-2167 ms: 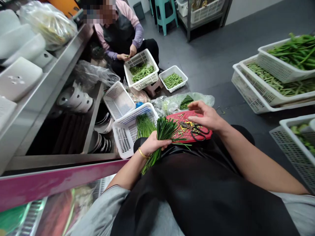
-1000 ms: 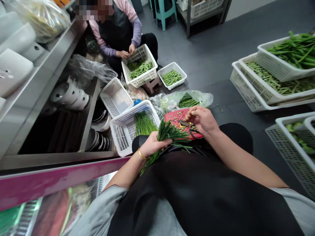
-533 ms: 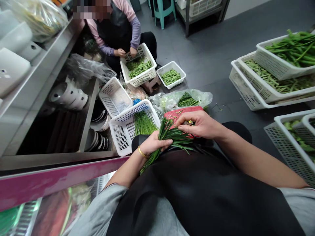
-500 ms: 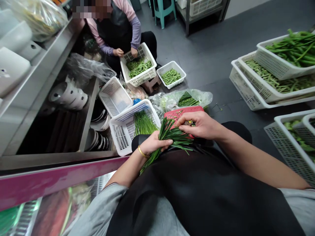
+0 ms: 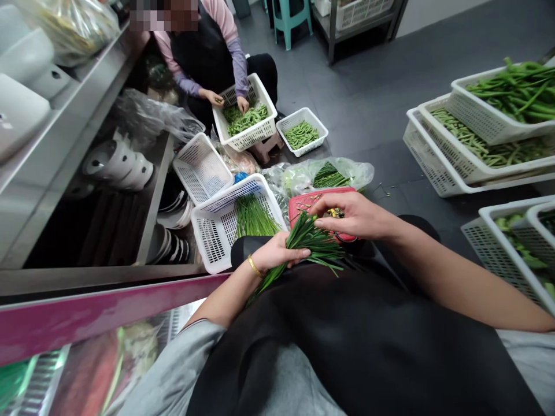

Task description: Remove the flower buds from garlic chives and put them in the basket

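A bunch of garlic chives point(image 5: 310, 240) slants across my lap over the black apron. My left hand point(image 5: 277, 253), with a gold bracelet at the wrist, is wrapped round its middle, thumb on top. My right hand point(image 5: 353, 216) is bent over the bunch's upper end, thumb and index finger pinched at the leaves there. Just beyond is a red tray point(image 5: 299, 203) with small scraps on it, partly hidden by my right hand. More chives point(image 5: 255, 216) lie in a white basket point(image 5: 212, 231) ahead on the left.
Opposite, a co-worker point(image 5: 208, 58) handles cut green beans in a basket point(image 5: 249, 138). A small bean basket point(image 5: 303, 151) and a plastic bag point(image 5: 364, 173) with chives lie on the floor. Stacked vegetable baskets point(image 5: 433, 167) stand right; a steel shelf point(image 5: 73, 138) with bowls runs along the left.
My left hand and the chives have shifted slightly right and up. My right hand's fingers have moved a little at the leaf ends. The co-worker's hands have moved over the beans.
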Demonstrator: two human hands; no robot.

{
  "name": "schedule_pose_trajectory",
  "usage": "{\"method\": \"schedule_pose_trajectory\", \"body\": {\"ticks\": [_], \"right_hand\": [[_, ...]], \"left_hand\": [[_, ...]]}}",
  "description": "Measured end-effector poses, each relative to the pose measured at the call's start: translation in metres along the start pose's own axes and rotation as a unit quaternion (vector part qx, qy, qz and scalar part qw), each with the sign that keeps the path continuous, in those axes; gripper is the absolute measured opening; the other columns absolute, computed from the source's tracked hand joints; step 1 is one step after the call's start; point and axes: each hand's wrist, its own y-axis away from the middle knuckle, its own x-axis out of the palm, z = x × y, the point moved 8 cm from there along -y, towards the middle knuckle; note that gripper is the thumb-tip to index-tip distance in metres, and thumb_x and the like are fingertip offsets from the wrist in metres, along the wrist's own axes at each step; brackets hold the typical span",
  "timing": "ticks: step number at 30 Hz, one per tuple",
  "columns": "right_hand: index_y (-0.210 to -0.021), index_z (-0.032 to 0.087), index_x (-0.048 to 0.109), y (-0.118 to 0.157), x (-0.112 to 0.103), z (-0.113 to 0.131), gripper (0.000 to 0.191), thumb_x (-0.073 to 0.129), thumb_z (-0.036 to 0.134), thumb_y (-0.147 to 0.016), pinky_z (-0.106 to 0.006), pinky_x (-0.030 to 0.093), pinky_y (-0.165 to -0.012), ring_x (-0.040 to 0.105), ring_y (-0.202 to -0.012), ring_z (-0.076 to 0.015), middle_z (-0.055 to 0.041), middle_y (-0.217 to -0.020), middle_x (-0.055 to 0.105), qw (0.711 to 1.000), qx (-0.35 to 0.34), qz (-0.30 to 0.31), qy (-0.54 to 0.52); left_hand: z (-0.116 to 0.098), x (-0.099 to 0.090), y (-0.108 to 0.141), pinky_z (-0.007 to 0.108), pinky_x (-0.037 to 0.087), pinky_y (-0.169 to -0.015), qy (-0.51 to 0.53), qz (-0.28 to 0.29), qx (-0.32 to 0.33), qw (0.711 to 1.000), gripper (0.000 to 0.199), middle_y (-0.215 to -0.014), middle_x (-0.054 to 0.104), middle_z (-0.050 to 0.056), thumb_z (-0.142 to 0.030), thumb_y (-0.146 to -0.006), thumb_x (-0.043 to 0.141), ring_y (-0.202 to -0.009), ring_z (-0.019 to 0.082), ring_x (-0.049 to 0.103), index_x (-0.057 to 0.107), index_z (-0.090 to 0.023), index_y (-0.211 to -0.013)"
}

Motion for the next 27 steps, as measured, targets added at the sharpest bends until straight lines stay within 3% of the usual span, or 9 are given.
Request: {"method": "schedule_pose_trajectory", "body": {"ticks": [6, 10, 12, 14, 16, 18, 20, 23, 27], "right_hand": [[-0.081, 0.015, 0.067, -0.002, 0.011, -0.003, 0.015, 0.053, 0.020, -0.079, -0.024, 0.042, -0.062, 0.057, -0.064, -0.0114, -0.0028, -0.073, 0.067, 0.993, 0.000, 0.044, 0.108], [-0.071, 0.015, 0.062, 0.002, 0.023, -0.006, 0.013, 0.050, 0.016, -0.076, -0.027, 0.037, -0.059, 0.056, -0.061, -0.0149, -0.0074, -0.070, 0.066, 0.946, 0.016, 0.081, 0.314], [-0.068, 0.016, 0.060, 0.002, 0.031, -0.012, 0.011, 0.050, 0.016, -0.075, -0.027, 0.036, -0.057, 0.055, -0.060, -0.0159, -0.0090, -0.070, 0.066, 0.933, 0.032, 0.102, 0.345], [-0.066, 0.016, 0.057, -0.002, 0.027, -0.022, 0.008, 0.052, 0.016, -0.072, -0.028, 0.038, -0.058, 0.056, -0.060, -0.0166, -0.0094, -0.068, 0.064, 0.948, 0.058, 0.057, 0.306], [-0.061, 0.018, 0.053, -0.006, 0.005, -0.038, 0.011, 0.053, 0.019, -0.072, -0.029, 0.042, -0.059, 0.055, -0.058, -0.0165, -0.0073, -0.062, 0.061, 0.979, 0.095, -0.063, 0.169], [-0.060, 0.019, 0.052, -0.002, -0.021, -0.060, 0.019, 0.050, 0.027, -0.078, -0.030, 0.047, -0.060, 0.056, -0.056, -0.0158, -0.0045, -0.059, 0.059, 0.978, 0.117, -0.175, 0.001], [-0.062, 0.019, 0.056, 0.005, -0.038, -0.078, 0.030, 0.045, 0.037, -0.083, -0.029, 0.050, -0.060, 0.057, -0.055, -0.0146, -0.0020, -0.058, 0.060, 0.965, 0.110, -0.228, -0.065], [-0.054, 0.022, 0.058, 0.021, -0.048, -0.093, 0.034, 0.053, 0.045, -0.078, -0.026, 0.050, -0.061, 0.055, -0.054, -0.0144, -0.0002, -0.051, 0.056, 0.968, 0.069, -0.238, 0.025], [-0.061, 0.028, 0.059, 0.031, -0.036, -0.123, 0.017, 0.060, 0.039, -0.073, -0.043, 0.049, -0.070, 0.065, -0.069, -0.0301, -0.0155, -0.070, 0.067, 0.952, 0.083, -0.217, 0.201]], "left_hand": [[0.001, -0.001, 0.001, 0.021, 0.031, -0.038, 0.002, 0.000, -0.012, 1.000, 0.051, -0.045, 0.049, -0.003, -0.058, -0.063, 0.075, -0.037, 0.006, 0.041, 0.050, -0.014, -0.057], [0.005, 0.000, 0.000, 0.020, 0.031, -0.038, -0.012, 0.015, -0.023, 1.000, 0.050, -0.045, 0.049, -0.003, -0.057, -0.063, 0.075, -0.037, 0.006, 0.041, 0.050, -0.014, -0.054], [0.008, 0.001, -0.001, 0.020, 0.031, -0.037, -0.018, 0.018, -0.030, 0.999, 0.051, -0.045, 0.049, -0.003, -0.057, -0.062, 0.075, -0.037, 0.006, 0.041, 0.050, -0.014, -0.054], [0.009, 0.002, -0.001, 0.020, 0.031, -0.037, -0.019, 0.022, -0.033, 0.999, 0.051, -0.046, 0.049, -0.003, -0.058, -0.062, 0.075, -0.037, 0.006, 0.042, 0.050, -0.014, -0.055], [0.008, 0.002, 0.000, 0.020, 0.030, -0.037, -0.015, 0.023, -0.030, 0.999, 0.051, -0.045, 0.048, -0.003, -0.057, -0.063, 0.075, -0.036, 0.005, 0.041, 0.050, -0.014, -0.054], [0.004, -0.003, 0.002, 0.019, 0.029, -0.037, -0.001, 0.019, -0.016, 1.000, 0.050, -0.045, 0.048, -0.003, -0.055, -0.064, 0.075, -0.036, 0.005, 0.041, 0.049, -0.013, -0.054], [-0.006, -0.016, 0.006, 0.020, 0.028, -0.036, 0.027, -0.007, 0.012, 1.000, 0.048, -0.044, 0.048, -0.003, -0.054, -0.064, 0.076, -0.035, 0.006, 0.040, 0.052, -0.013, -0.059], [-0.029, -0.049, 0.016, 0.021, 0.029, -0.037, 0.080, -0.071, 0.076, 0.991, 0.052, -0.041, 0.047, -0.005, -0.056, -0.056, 0.080, -0.032, 0.006, 0.038, 0.055, -0.013, -0.072], [-0.062, -0.085, 0.027, 0.024, 0.029, -0.038, 0.112, -0.118, 0.145, 0.976, 0.063, -0.040, 0.046, -0.005, -0.062, -0.039, 0.083, -0.031, 0.006, 0.035, 0.052, -0.015, -0.066]]}}
